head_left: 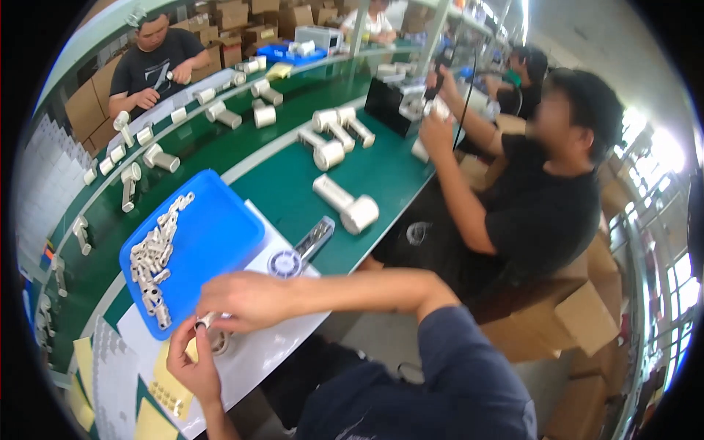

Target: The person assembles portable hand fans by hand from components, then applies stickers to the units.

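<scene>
My right hand (pixel 246 299) reaches in from the right and pinches a small white part (pixel 207 320) with a dark opening. My left hand (pixel 192 363) holds the same part from below, thumb and finger against it. Just behind the fingers, a white ring-shaped piece (pixel 220 342) is partly hidden. Beside both hands lies a blue tray (pixel 213 220), with many small white plastic fittings (pixel 152 253) heaped along its left side. Under the left hand is a yellow sheet (pixel 165 378) bearing small round stickers. A round slotted grille (pixel 284 264) rests on white paper (pixel 275 312).
An opened handle shell (pixel 315 238) and a white T-shaped appliance body (pixel 345 204) lie right of the tray. Several similar bodies (pixel 330 136) stand farther along the green bench. A co-worker (pixel 543 176) sits close on the right, near cardboard boxes (pixel 543 323). Another person (pixel 158 66) works opposite.
</scene>
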`<state>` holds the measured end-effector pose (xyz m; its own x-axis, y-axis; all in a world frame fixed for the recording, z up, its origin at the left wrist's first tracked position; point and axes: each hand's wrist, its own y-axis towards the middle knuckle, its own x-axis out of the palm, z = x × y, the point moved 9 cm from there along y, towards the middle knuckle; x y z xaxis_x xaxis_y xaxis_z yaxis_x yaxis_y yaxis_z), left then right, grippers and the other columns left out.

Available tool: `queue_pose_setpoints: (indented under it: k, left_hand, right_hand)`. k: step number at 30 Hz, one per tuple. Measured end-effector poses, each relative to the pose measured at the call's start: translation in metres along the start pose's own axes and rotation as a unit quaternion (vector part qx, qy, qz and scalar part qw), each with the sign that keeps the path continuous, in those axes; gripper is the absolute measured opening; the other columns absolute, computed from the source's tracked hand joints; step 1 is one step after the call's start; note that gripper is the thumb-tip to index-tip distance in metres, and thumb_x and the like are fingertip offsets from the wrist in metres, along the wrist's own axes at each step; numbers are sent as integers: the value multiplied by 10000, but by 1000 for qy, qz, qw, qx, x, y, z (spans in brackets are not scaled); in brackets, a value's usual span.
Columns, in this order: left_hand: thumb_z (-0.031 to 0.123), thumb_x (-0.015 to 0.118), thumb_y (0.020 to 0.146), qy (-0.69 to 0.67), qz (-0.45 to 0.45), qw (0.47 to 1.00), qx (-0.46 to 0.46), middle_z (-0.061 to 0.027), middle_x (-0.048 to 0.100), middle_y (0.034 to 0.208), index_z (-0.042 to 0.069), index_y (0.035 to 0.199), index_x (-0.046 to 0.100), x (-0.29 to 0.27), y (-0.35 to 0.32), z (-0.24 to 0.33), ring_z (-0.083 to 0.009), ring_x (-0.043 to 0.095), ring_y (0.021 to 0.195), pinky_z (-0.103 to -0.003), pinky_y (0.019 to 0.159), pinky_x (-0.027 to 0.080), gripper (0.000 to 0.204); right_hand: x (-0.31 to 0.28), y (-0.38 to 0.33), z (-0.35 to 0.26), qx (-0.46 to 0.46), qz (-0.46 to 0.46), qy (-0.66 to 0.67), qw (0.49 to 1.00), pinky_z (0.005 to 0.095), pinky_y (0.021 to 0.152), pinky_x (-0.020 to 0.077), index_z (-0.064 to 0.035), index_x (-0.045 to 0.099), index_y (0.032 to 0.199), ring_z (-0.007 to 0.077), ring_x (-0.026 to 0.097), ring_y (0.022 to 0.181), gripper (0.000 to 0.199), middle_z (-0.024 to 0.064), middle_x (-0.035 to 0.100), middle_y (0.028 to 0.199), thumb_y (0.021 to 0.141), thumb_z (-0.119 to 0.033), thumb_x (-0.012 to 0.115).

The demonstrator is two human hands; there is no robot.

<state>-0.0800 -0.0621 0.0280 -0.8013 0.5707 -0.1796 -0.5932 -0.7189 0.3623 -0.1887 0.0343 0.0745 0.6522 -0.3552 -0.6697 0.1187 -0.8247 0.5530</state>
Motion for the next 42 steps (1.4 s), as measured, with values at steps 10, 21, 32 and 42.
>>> queue_pose_setpoints:
  k: [10,21,32,42]
  left_hand:
    - [7,757,567,149,-192,967,81,-136,577,1010,30,993,589,38,0,-2,-289,578,976,-359,877,463,459]
    - [6,787,625,182,-207,954,116,-114,616,951,31,923,633,63,4,6,-293,594,901,-355,781,475,337]
    - [-36,752,660,181,-204,953,131,-128,612,1015,20,991,625,59,7,-1,-290,607,930,-344,812,482,359]
    - [20,787,665,215,-207,942,152,-140,615,1045,13,1023,668,60,15,1,-322,598,973,-369,839,481,378]
  right_hand:
    - [18,-29,34,97,-26,-52,994,414,733,499,-29,630,944,301,593,902,194,110,561,899,772,-101,684]
    - [0,-45,38,157,-61,-81,982,409,769,492,-40,651,936,287,591,917,194,95,565,895,781,-138,714]
    - [5,-40,39,134,-1,-105,985,402,735,483,-28,664,854,281,584,874,149,96,556,863,752,-110,735]
    - [12,-31,57,169,-86,-156,969,425,731,480,-18,682,803,307,601,873,151,114,586,846,746,-154,717]
